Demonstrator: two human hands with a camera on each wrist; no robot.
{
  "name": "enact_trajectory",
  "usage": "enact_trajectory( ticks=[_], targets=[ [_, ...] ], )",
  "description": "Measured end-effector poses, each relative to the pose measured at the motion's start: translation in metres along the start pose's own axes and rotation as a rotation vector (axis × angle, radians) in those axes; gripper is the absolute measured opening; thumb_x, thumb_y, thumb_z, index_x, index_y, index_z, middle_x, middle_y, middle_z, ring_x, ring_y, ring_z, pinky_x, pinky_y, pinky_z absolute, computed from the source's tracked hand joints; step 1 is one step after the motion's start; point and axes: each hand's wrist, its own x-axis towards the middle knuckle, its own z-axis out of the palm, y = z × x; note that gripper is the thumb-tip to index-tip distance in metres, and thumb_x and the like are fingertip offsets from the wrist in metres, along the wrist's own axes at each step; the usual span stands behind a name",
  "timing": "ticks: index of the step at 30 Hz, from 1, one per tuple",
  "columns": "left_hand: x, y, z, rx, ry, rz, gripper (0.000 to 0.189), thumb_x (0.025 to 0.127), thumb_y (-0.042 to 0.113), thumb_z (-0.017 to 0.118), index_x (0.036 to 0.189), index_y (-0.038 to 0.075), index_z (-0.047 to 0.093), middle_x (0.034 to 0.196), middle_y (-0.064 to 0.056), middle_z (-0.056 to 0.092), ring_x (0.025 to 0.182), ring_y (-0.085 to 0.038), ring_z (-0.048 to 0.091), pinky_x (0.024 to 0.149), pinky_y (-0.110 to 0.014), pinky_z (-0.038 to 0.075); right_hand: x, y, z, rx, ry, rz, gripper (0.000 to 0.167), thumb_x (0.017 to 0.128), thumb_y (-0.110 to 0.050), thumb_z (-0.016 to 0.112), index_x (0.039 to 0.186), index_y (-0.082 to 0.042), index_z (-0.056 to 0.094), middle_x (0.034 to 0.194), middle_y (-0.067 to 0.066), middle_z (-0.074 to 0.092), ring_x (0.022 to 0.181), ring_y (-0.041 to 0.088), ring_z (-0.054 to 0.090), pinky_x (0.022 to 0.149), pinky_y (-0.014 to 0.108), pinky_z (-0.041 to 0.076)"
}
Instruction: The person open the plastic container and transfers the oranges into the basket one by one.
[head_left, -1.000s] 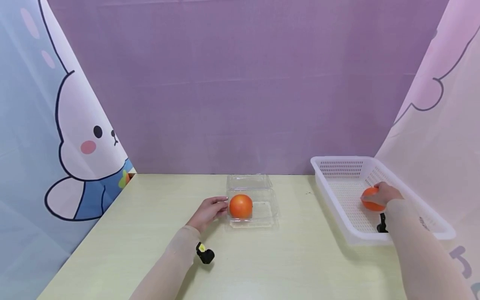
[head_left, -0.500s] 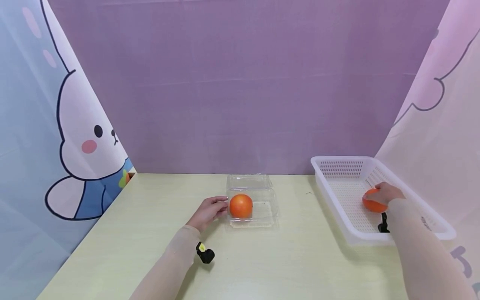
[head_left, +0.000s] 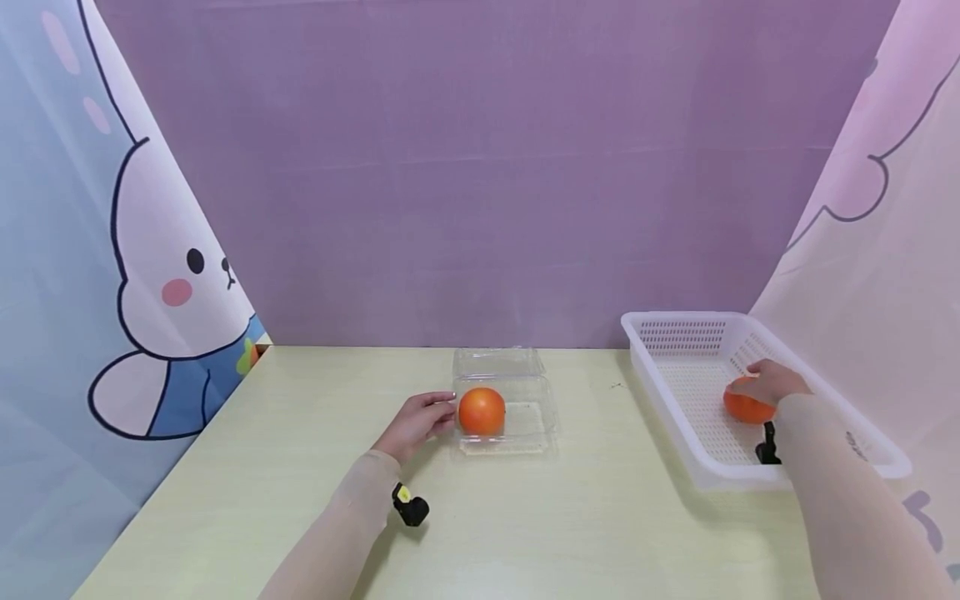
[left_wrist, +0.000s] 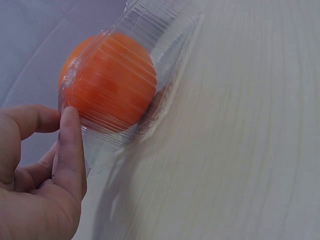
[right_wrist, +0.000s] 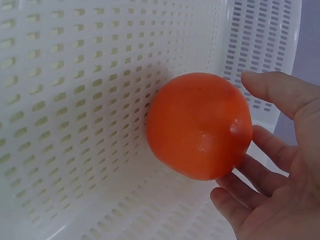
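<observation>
My left hand (head_left: 416, 423) pinches the left rim of a clear plastic clamshell box (head_left: 531, 421) between thumb and fingertips. The box stands with its lid (head_left: 498, 364) folded back, and one round orange fruit (head_left: 482, 412) sits in its left half. At the right, my right hand (head_left: 778, 383) reaches into a white perforated basket (head_left: 663, 414). A second smooth, round orange-red fruit (right_wrist: 200, 127) rests there against the basket's slotted floor. In the right wrist view the thumb is spread off this fruit, while the other fingertips lie along its near side.
The pale wooden tabletop (head_left: 570, 525) carries the box in the middle and the basket at its right end. A purple cloth (head_left: 480, 175) hangs behind the table. Printed curtains (head_left: 60, 250) close in both sides. Each sleeve has a small black camera (head_left: 411, 507) on it.
My right hand has shifted slightly right and its hold on the fruit has loosened, with the thumb lifting off. The fruit now sits lower in the basket. The left hand has stayed put.
</observation>
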Motion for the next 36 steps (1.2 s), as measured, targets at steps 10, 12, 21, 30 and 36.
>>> enact_trajectory(
  ticks=[10,12,21,30,36],
  targets=[
    [0.0,0.002,0.0,0.007,0.002,-0.015,0.038,0.098,0.004,0.062,0.133,-0.008,0.057,0.101,-0.011,0.065,0.082,-0.012,0.063,0.077,-0.021,0.057,0.001,-0.012,-0.006,-0.084,-0.008,-0.091,0.087,0.091,-0.045,0.065,0.141,0.019,0.031,0.135,0.042,0.041,0.111,0.051,0.047,0.093,0.062,0.046],
    [0.0,0.002,0.0,0.011,0.003,-0.016,0.038,0.098,0.005,0.062,0.133,-0.008,0.057,0.102,-0.012,0.065,0.082,-0.012,0.063,0.078,-0.022,0.057,0.002,-0.013,-0.005,-0.08,-0.002,-0.1,0.087,0.092,-0.045,0.065,0.142,0.018,0.031,0.136,0.042,0.04,0.113,0.052,0.047,0.094,0.062,0.045],
    [-0.002,0.002,0.001,0.011,0.0,-0.011,0.038,0.098,0.004,0.061,0.133,-0.01,0.056,0.1,-0.012,0.066,0.079,-0.011,0.063,0.077,-0.022,0.058,0.0,-0.026,-0.004,-0.11,0.044,-0.188,0.079,0.093,-0.04,0.064,0.137,0.02,0.035,0.135,0.044,0.039,0.118,0.057,0.043,0.099,0.067,0.04],
    [-0.001,0.001,0.001,0.0,-0.002,-0.002,0.039,0.098,0.002,0.061,0.133,-0.012,0.055,0.096,-0.01,0.066,0.077,-0.01,0.063,0.074,-0.02,0.057,-0.007,-0.042,-0.006,-0.115,0.09,-0.254,0.071,0.095,-0.034,0.064,0.134,0.02,0.038,0.132,0.043,0.043,0.114,0.057,0.046,0.098,0.068,0.04],
    [-0.003,0.002,0.002,0.0,-0.009,-0.007,0.04,0.097,0.002,0.061,0.134,-0.012,0.054,0.099,-0.01,0.066,0.078,-0.01,0.063,0.076,-0.021,0.057,-0.007,-0.042,-0.006,-0.105,0.09,-0.262,0.07,0.095,-0.033,0.064,0.135,0.019,0.039,0.132,0.043,0.043,0.114,0.057,0.045,0.097,0.069,0.039]
  ],
)
